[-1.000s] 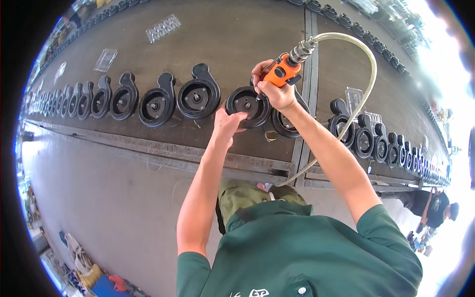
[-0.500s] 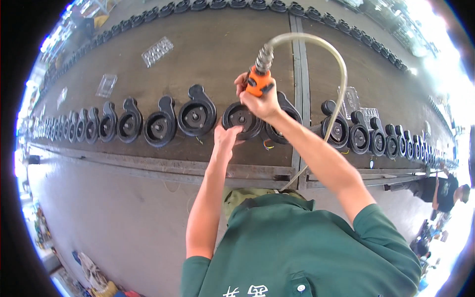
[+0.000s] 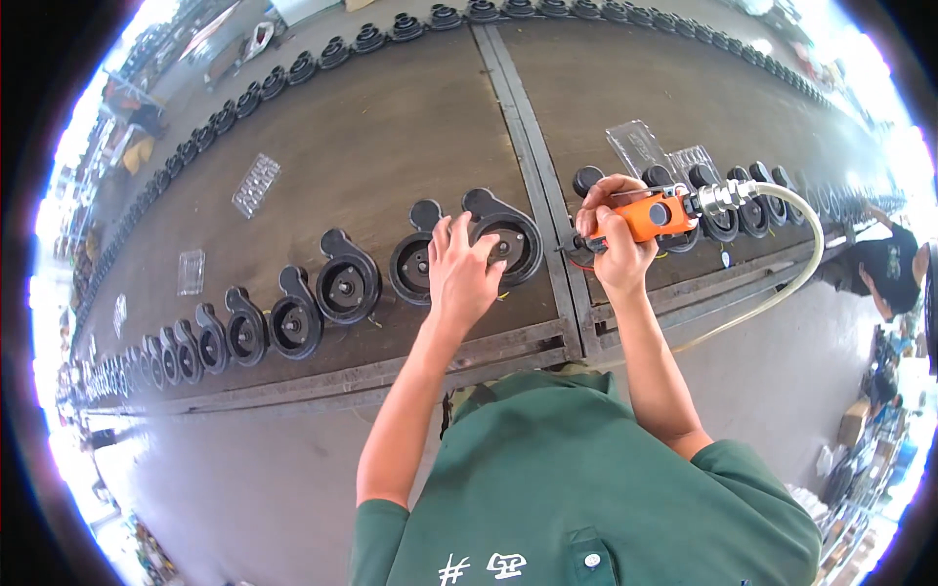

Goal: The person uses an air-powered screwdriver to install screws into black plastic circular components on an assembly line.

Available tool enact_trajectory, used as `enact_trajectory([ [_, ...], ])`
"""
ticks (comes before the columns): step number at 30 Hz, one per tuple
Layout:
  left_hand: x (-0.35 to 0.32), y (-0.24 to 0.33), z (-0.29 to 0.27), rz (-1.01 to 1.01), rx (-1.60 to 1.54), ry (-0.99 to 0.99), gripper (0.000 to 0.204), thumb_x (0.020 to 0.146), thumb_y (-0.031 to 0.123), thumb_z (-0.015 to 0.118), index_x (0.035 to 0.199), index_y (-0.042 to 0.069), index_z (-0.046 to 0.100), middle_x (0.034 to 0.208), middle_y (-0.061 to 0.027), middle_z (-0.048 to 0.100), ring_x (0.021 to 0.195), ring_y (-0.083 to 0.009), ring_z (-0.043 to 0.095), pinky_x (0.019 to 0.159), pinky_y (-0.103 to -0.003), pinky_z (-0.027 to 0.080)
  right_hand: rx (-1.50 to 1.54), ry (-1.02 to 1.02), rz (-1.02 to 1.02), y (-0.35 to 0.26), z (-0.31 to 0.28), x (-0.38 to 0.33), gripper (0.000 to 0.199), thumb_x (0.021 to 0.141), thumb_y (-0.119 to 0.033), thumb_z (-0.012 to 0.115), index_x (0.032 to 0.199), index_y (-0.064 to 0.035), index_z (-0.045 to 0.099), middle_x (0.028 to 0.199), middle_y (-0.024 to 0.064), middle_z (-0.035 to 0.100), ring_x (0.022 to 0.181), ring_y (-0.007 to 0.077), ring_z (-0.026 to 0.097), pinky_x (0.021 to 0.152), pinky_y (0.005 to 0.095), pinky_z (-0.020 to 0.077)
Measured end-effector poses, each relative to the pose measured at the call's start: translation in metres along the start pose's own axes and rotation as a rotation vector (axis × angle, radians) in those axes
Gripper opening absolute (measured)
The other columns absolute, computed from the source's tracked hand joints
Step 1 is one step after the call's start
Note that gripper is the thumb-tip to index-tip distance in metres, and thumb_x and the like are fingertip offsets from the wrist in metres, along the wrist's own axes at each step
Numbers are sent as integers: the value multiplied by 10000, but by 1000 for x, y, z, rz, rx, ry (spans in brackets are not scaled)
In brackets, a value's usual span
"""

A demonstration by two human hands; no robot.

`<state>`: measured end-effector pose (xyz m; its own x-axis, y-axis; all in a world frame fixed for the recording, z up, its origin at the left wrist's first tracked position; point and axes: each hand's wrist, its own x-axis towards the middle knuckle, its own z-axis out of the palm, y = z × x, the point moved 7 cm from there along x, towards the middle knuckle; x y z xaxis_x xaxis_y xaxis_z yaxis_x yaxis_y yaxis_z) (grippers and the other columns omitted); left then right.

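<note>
My left hand, fingers spread and slightly bent, is over two black snail-shaped blower housings. It covers part of the left housing, and its fingertips reach the inside of the right housing; whether they press on it I cannot tell. My right hand is closed around an orange air tool to the right of the table seam. The tool lies nearly level, its metal coupling pointing right into a clear hose. Its front end is partly hidden by my fingers.
More black housings stand in a row along the near table edge, such as one housing at left. A far row lines the opposite edge. Clear plastic trays lie on the table. A metal seam crosses it. Another person is at far right.
My right hand has swung the air tool from upright to nearly level, toward the right. My left hand has left one housing and spread over its neighbours. The view has turned.
</note>
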<state>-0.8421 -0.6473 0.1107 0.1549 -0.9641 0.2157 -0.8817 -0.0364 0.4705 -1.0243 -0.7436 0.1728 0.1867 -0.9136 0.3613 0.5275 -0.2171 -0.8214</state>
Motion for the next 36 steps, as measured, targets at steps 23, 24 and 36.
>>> enact_trajectory([
  [23, 39, -12, 21, 77, 170, -236, 612, 626, 364, 901, 1192, 182, 753, 1502, -218, 449, 1391, -402, 371, 1132, -524, 353, 57, 65, 205, 52, 4, 2, 235, 806, 103, 576, 1028, 32, 602, 911, 102, 659, 741, 137, 651, 677, 268, 558],
  [24, 37, -14, 22, 41, 192, -231, 621, 622, 371, 901, 1196, 187, 753, 1491, -221, 461, 1388, -406, 373, 1135, -524, 347, 51, 56, 205, 55, 7, 4, 232, 807, 106, 574, 1024, 28, 598, 915, 100, 658, 743, 141, 651, 690, 273, 561],
  [36, 40, -6, 37, -53, 432, -408, 453, 673, 474, 848, 1044, 219, 796, 947, -70, 728, 1171, -312, 560, 956, -455, 403, -143, -37, 172, 97, 12, 2, 225, 774, 105, 579, 983, 26, 608, 915, 90, 696, 845, 142, 685, 785, 289, 555],
])
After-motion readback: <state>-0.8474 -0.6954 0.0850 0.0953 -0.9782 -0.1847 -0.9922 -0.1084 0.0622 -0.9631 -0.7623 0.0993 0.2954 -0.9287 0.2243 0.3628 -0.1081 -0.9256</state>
